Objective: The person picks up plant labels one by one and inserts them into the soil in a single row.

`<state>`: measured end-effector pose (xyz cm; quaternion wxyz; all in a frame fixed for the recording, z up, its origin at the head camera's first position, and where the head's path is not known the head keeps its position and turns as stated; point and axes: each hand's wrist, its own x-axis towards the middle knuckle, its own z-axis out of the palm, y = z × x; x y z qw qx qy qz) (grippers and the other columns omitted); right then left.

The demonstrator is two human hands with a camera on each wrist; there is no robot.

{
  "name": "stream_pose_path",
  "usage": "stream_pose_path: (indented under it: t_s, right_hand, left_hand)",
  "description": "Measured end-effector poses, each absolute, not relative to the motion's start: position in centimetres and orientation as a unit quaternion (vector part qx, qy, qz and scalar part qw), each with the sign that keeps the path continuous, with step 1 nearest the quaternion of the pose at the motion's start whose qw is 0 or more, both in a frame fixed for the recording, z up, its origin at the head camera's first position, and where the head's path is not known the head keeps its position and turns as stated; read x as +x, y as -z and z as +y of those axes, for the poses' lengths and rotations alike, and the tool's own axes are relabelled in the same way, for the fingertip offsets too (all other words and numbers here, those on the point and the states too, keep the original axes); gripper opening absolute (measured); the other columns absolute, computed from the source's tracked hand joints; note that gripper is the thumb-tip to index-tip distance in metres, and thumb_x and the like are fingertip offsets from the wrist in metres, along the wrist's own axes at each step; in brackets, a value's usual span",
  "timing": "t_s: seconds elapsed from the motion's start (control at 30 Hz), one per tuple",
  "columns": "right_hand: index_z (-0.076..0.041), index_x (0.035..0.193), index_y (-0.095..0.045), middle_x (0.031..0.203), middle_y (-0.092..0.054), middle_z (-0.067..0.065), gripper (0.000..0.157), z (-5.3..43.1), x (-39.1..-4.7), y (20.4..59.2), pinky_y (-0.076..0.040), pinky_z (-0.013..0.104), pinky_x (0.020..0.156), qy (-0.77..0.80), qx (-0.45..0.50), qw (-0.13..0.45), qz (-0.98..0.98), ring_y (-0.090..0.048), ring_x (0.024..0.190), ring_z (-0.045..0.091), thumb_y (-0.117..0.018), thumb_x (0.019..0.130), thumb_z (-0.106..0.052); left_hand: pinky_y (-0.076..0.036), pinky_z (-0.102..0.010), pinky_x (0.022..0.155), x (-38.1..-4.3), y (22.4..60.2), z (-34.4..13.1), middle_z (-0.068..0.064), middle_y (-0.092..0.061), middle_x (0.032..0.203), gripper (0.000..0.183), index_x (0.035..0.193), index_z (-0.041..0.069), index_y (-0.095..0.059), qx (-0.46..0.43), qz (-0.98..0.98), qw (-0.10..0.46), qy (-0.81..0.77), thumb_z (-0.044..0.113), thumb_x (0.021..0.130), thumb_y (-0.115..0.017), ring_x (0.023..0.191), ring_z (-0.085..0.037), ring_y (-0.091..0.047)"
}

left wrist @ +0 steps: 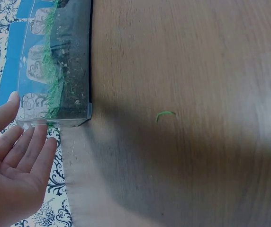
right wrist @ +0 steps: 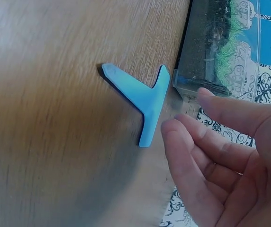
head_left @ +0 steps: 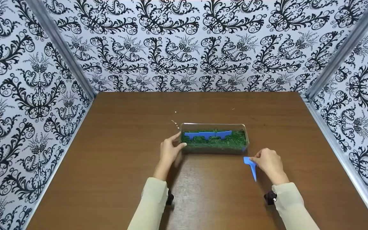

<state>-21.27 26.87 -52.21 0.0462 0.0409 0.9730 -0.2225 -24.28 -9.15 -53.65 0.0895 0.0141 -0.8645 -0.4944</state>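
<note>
A clear rectangular container (head_left: 216,149) holds dark soil and green grass (head_left: 238,138). Several blue plant labels (head_left: 208,134) stand in a row in it, their heads side by side. At its left end my left hand (head_left: 170,150) rests against the wall, thumb by the front corner and fingers extended along the end. One loose blue T-shaped plant label (right wrist: 144,99) lies flat on the table off the container's right front corner. My right hand (head_left: 269,162) hovers beside that label's head, fingers loosely bent; the right wrist view shows a gap between fingertips and label.
The brown wooden table (head_left: 123,127) carries a stray grass blade (left wrist: 165,114) and small pale bits (head_left: 175,124) behind the container's left end. Patterned walls (head_left: 184,48) with metal edging enclose the table at the back and sides.
</note>
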Motion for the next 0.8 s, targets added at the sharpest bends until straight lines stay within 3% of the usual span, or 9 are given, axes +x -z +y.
stream_pose_path:
  t_s: [0.2,0.3,0.57,0.8]
  right_hand:
    - [-0.010,0.060,-0.068,0.055,-0.061,-0.003,0.031,26.66,-21.07,51.94,-0.042,0.033,0.054,0.201,0.048,0.077,0.975,-0.056,0.055,0.015,-0.076,0.085,-0.027]
    - [-0.013,0.055,-0.062,0.053,-0.055,-0.006,0.036,26.63,-21.02,51.89,-0.038,0.030,0.052,0.197,0.050,0.086,0.975,-0.051,0.054,0.015,-0.077,0.085,-0.027]
    - [-0.011,0.061,-0.062,0.057,-0.059,0.000,0.034,26.84,-21.01,51.92,-0.039,0.031,0.050,0.191,0.062,0.115,0.973,-0.053,0.055,0.018,-0.078,0.084,-0.029]
    - [-0.005,0.075,-0.069,0.075,-0.066,0.013,0.034,26.82,-20.95,52.13,-0.043,0.037,0.053,0.178,0.075,0.129,0.973,-0.058,0.067,0.030,-0.081,0.080,-0.035]
  left_hand:
    - [-0.052,-0.049,0.099,-24.32,53.72,-9.15,-0.016,-0.074,0.113,0.050,0.129,0.008,-0.067,0.007,-0.868,0.098,0.486,0.016,0.082,-0.081,0.113,-0.035,-0.068]
    - [-0.053,-0.049,0.099,-24.34,53.78,-9.14,-0.016,-0.074,0.113,0.050,0.129,0.009,-0.068,0.009,-0.869,0.101,0.485,0.016,0.081,-0.081,0.112,-0.034,-0.068]
    - [-0.053,-0.048,0.097,-24.41,53.84,-9.18,-0.017,-0.075,0.112,0.049,0.128,0.009,-0.068,0.009,-0.867,0.104,0.487,0.016,0.081,-0.082,0.109,-0.033,-0.070]
    - [-0.053,-0.049,0.097,-24.41,53.89,-9.14,-0.016,-0.075,0.112,0.049,0.128,0.009,-0.068,0.011,-0.869,0.105,0.483,0.016,0.081,-0.082,0.110,-0.034,-0.069]
